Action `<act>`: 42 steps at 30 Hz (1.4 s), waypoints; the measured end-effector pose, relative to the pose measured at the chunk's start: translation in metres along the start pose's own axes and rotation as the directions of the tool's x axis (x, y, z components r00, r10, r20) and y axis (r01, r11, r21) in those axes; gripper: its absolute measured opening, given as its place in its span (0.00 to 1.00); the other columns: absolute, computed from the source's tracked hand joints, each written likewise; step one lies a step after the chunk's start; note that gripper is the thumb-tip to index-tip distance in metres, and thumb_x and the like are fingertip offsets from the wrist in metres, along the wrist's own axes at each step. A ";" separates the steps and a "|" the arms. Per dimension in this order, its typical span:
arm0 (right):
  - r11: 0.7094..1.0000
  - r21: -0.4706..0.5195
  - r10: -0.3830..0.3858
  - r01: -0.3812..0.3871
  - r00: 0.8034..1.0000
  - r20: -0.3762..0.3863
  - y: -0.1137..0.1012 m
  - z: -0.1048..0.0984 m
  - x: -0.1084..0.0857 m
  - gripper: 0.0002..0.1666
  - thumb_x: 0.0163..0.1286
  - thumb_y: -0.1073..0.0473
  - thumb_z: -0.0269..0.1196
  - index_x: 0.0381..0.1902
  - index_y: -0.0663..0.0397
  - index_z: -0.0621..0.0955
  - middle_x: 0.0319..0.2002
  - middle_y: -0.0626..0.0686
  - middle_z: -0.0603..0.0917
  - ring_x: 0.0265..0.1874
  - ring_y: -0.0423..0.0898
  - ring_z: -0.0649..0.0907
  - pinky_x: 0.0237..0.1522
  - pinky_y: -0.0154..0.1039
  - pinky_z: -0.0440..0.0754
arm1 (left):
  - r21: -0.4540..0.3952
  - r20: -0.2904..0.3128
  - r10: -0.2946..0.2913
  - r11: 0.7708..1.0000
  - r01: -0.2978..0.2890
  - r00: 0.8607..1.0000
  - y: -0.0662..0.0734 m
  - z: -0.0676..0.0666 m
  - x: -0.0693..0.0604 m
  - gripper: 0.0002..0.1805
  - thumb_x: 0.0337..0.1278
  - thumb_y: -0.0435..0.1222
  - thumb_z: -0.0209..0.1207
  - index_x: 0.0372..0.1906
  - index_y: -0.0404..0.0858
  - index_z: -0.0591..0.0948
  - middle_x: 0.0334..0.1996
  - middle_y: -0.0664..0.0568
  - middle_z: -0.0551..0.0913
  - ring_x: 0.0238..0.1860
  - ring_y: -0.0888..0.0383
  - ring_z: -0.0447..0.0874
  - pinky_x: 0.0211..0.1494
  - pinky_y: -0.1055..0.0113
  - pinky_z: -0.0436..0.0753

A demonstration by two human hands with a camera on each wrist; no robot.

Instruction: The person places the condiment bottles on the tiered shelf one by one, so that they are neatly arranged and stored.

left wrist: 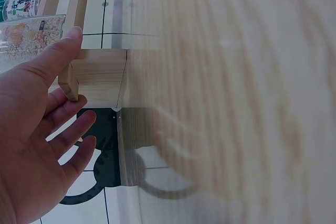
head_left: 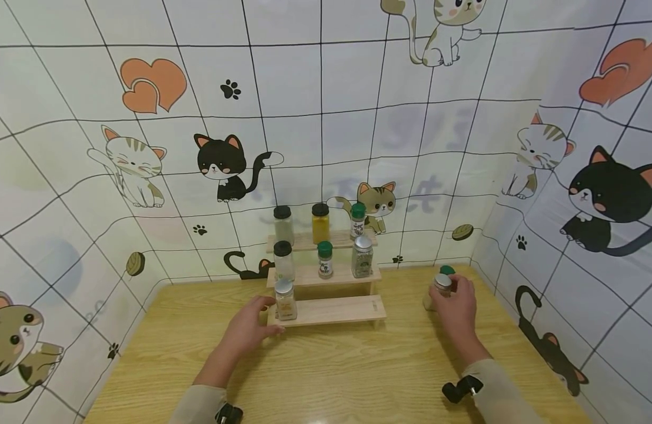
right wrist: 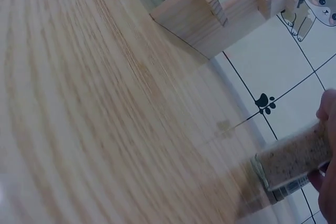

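A three-tier wooden spice rack (head_left: 331, 310) stands on the table. My left hand (head_left: 250, 325) is at the left end of its lowest tier, with the board's end (left wrist: 69, 83) between thumb and index finger in the left wrist view; the other fingers are spread loosely. Beside that hand, a silver-lidded glass jar (head_left: 286, 301) stands on the tier. To the right of the rack, my right hand (head_left: 457, 306) grips another silver-lidded glass jar (right wrist: 294, 158) with speckled contents. Its base is close to the tabletop; whether they touch, I cannot tell. A green-lidded jar (head_left: 447, 270) shows just behind it.
On the middle tier stand a black-lidded jar (head_left: 283, 262), a green-lidded jar (head_left: 325, 260) and a silver-lidded jar (head_left: 362, 257). The top tier bears a pale jar (head_left: 283, 225), a yellow jar (head_left: 320, 224) and a green-lidded jar (head_left: 358, 221). A cat-print wall covering (head_left: 283, 76) borders the table (head_left: 326, 377).
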State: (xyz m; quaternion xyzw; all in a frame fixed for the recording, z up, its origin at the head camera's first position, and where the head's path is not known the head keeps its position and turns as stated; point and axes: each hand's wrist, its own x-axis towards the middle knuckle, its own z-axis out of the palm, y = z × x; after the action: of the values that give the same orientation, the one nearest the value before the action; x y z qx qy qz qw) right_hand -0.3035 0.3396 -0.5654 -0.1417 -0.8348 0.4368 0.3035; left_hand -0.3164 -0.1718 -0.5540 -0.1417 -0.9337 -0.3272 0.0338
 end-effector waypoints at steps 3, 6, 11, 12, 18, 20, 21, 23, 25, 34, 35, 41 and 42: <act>0.999 0.041 -0.035 0.033 0.998 0.054 0.000 -0.005 0.000 0.32 0.72 0.62 0.74 0.69 0.66 0.77 0.62 0.64 0.78 0.60 0.57 0.81 0.52 0.29 0.77 | 0.001 0.002 -0.009 1.000 0.009 1.000 0.001 -0.001 0.000 0.37 0.55 0.46 0.85 0.68 0.42 0.83 0.68 0.47 0.84 0.68 0.40 0.83 0.70 0.38 0.81; 0.993 0.082 -0.096 0.088 0.990 0.100 -0.005 -0.009 0.001 0.33 0.73 0.65 0.73 0.72 0.66 0.77 0.64 0.64 0.79 0.60 0.57 0.81 0.49 0.17 0.73 | -0.001 0.007 -0.022 1.000 0.022 1.000 0.002 -0.002 0.000 0.38 0.55 0.45 0.85 0.69 0.42 0.82 0.69 0.48 0.83 0.69 0.40 0.82 0.71 0.38 0.81; 0.978 0.127 -0.181 0.163 0.974 0.140 -0.016 -0.014 0.000 0.32 0.72 0.69 0.74 0.72 0.66 0.79 0.61 0.63 0.82 0.56 0.43 0.80 0.50 0.16 0.75 | 0.005 0.008 -0.010 1.000 0.010 1.000 0.002 -0.002 0.000 0.37 0.55 0.46 0.85 0.68 0.41 0.83 0.68 0.47 0.83 0.68 0.40 0.83 0.71 0.38 0.81; 0.976 0.133 -0.192 0.173 0.970 0.151 -0.018 -0.015 0.000 0.32 0.72 0.69 0.74 0.72 0.66 0.79 0.61 0.63 0.82 0.55 0.38 0.80 0.51 0.16 0.76 | 0.005 0.008 -0.006 1.000 0.006 1.000 0.002 -0.002 0.000 0.38 0.55 0.46 0.85 0.68 0.41 0.83 0.68 0.47 0.83 0.68 0.40 0.83 0.71 0.38 0.81; 0.952 0.223 -0.263 0.210 0.934 0.242 -0.037 -0.019 -0.003 0.33 0.75 0.68 0.73 0.75 0.62 0.79 0.64 0.63 0.83 0.54 0.26 0.78 0.53 0.18 0.79 | -0.001 0.005 -0.006 1.000 0.006 1.000 0.000 -0.001 0.000 0.37 0.55 0.47 0.84 0.68 0.41 0.83 0.69 0.47 0.83 0.68 0.40 0.83 0.71 0.38 0.81; 0.942 0.253 -0.287 0.219 0.919 0.272 -0.045 -0.020 -0.004 0.34 0.75 0.69 0.73 0.75 0.62 0.78 0.64 0.65 0.82 0.55 0.27 0.78 0.53 0.19 0.79 | -0.002 0.006 -0.006 1.000 0.006 1.000 0.000 -0.001 0.000 0.37 0.56 0.47 0.84 0.69 0.41 0.83 0.69 0.47 0.83 0.68 0.40 0.83 0.71 0.38 0.81; 0.938 0.267 -0.295 0.220 0.912 0.285 -0.048 -0.020 -0.005 0.34 0.75 0.70 0.73 0.76 0.63 0.78 0.65 0.65 0.82 0.55 0.27 0.78 0.54 0.19 0.80 | -0.003 0.007 -0.007 1.000 0.007 1.000 0.000 -0.001 0.000 0.37 0.56 0.47 0.84 0.69 0.42 0.83 0.69 0.48 0.83 0.68 0.40 0.83 0.71 0.38 0.81; 0.932 0.283 -0.311 0.226 0.899 0.307 -0.055 -0.020 -0.007 0.34 0.74 0.71 0.72 0.76 0.63 0.78 0.65 0.66 0.82 0.56 0.27 0.79 0.54 0.20 0.81 | -0.002 0.010 -0.010 1.000 0.010 1.000 0.000 -0.001 0.000 0.37 0.56 0.47 0.84 0.69 0.42 0.83 0.69 0.49 0.83 0.68 0.41 0.83 0.71 0.39 0.81; 0.932 0.285 -0.316 0.224 0.888 0.335 -0.061 -0.020 -0.008 0.34 0.75 0.70 0.72 0.76 0.61 0.77 0.65 0.65 0.82 0.56 0.27 0.79 0.56 0.21 0.81 | -0.002 0.008 -0.006 1.000 0.006 1.000 0.000 -0.001 0.000 0.37 0.56 0.47 0.84 0.69 0.42 0.83 0.69 0.49 0.83 0.68 0.41 0.83 0.71 0.38 0.81; 0.903 0.367 -0.373 0.224 0.832 0.410 -0.085 -0.007 -0.013 0.33 0.76 0.71 0.71 0.76 0.62 0.78 0.65 0.65 0.84 0.58 0.33 0.83 0.59 0.28 0.84 | -0.007 0.004 0.000 1.000 0.000 1.000 0.002 -0.002 0.001 0.37 0.56 0.47 0.84 0.68 0.41 0.83 0.68 0.48 0.84 0.68 0.41 0.83 0.71 0.39 0.80; 0.898 0.378 -0.384 0.227 0.824 0.417 -0.086 -0.005 -0.014 0.33 0.75 0.71 0.71 0.75 0.61 0.79 0.65 0.64 0.84 0.58 0.34 0.83 0.60 0.29 0.84 | -0.010 0.003 -0.002 1.000 0.002 1.000 0.002 -0.002 0.001 0.37 0.56 0.47 0.84 0.68 0.41 0.83 0.68 0.48 0.84 0.68 0.41 0.83 0.71 0.39 0.81; 0.879 0.412 -0.430 0.239 0.772 0.468 -0.098 0.010 -0.018 0.32 0.75 0.72 0.71 0.75 0.61 0.79 0.64 0.62 0.85 0.61 0.46 0.85 0.63 0.44 0.88 | -0.025 0.006 -0.017 1.000 0.017 1.000 0.003 -0.002 -0.001 0.36 0.55 0.46 0.85 0.67 0.42 0.84 0.67 0.48 0.84 0.67 0.41 0.84 0.70 0.38 0.81; 0.874 0.423 -0.440 0.241 0.763 0.473 -0.101 0.013 -0.018 0.32 0.75 0.72 0.71 0.74 0.61 0.79 0.63 0.62 0.85 0.62 0.47 0.86 0.63 0.44 0.88 | -0.023 0.005 -0.016 1.000 0.016 1.000 0.002 -0.002 -0.001 0.36 0.55 0.47 0.84 0.67 0.42 0.84 0.67 0.48 0.84 0.67 0.41 0.84 0.70 0.37 0.81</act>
State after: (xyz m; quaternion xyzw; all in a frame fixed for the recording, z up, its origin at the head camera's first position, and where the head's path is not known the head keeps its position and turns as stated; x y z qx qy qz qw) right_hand -0.2946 0.2636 -0.4959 0.2019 -0.8105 0.5311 0.1426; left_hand -0.3152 -0.1714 -0.5513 -0.1354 -0.9311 -0.3376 0.0273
